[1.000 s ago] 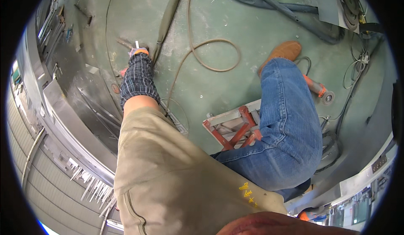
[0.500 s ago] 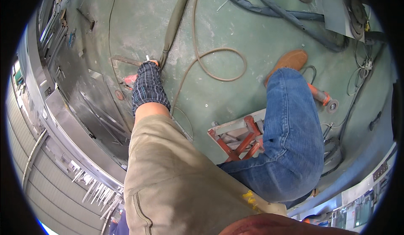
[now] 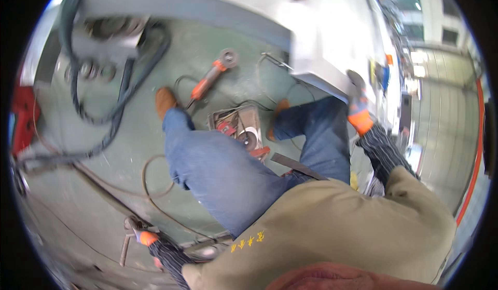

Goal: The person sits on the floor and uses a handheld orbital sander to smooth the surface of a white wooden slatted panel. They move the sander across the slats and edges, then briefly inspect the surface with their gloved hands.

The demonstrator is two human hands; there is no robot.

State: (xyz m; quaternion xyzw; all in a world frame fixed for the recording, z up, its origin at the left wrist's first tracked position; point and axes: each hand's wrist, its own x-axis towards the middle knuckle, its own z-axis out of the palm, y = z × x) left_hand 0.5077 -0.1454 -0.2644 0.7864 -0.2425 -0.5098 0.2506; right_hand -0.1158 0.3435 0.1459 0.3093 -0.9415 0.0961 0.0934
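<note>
Bar-shaped metal piece (image 3: 125, 251) sits just beside left hand (image 3: 139, 232), over the green floor (image 3: 122, 155); glove blurred, cannot tell if hand grasps it. Right hand (image 3: 359, 105), gloved, at long edge of white bench (image 3: 329, 35), to the right of its near corner; fingers on the edge, can't tell if clenched. Floor scuffed, pale marks, cluttered. Tray (image 3: 251, 115) by the person's legs, disc (image 3: 248, 136) inside. Orange grinder (image 3: 207, 81) lies past tray, below bench's long side. Brown hose (image 3: 144, 176) loops left of legs; thick dark hose (image 3: 128, 97) curls farther left. Loose discs (image 3: 87, 69) beyond it, red object (image 3: 23, 113) at far left. Room: ribbed pale wall (image 3: 443, 129) past bench, red pipe (image 3: 476, 160) along it, background blurry.
</note>
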